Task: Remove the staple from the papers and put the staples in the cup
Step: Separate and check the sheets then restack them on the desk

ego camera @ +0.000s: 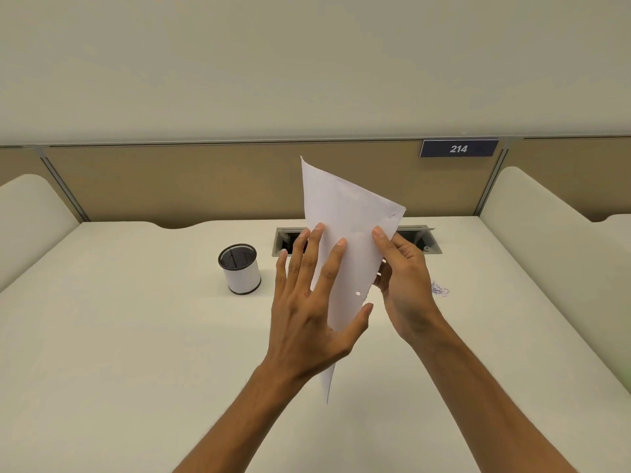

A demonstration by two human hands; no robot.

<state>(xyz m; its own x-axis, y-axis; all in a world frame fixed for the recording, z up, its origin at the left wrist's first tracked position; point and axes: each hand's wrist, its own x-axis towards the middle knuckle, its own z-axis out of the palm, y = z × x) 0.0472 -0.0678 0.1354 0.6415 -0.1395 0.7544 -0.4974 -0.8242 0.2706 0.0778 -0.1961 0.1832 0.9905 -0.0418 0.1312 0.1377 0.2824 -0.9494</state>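
Head view. The person holds the papers (345, 233) up above the bench (136, 336), tilted on a corner so that one point stands high toward the partition (205, 182) and the opposite point hangs down between the forearms. The left hand (307, 302) lies against the near face of the sheets with its fingers straight and spread; its thumb reaches across the lower part of the sheets, so this grip is flat and wide open, pressing rather than curling. The right hand (404, 285) takes the right edge of the papers: its thumb lies on the near face and its fingers pass behind the sheets, a pinching grip closed on the paper. Near the upper right corner of the sheets a small crumpled mark shows; whether a staple sits there is too fine to tell. A small round hole shows in the lower part of the sheets.

The cup (240, 269), a white cylinder with a dark mesh lining, stands upright on the bench to the left of the hands, well apart from the papers. A small heap of bent metal bits (439, 289) lies on the bench just right of the right hand. Behind the papers a rectangular cable slot (426, 240) is set into the bench. A blue plate (458, 148) reading 214 hangs on the partition.
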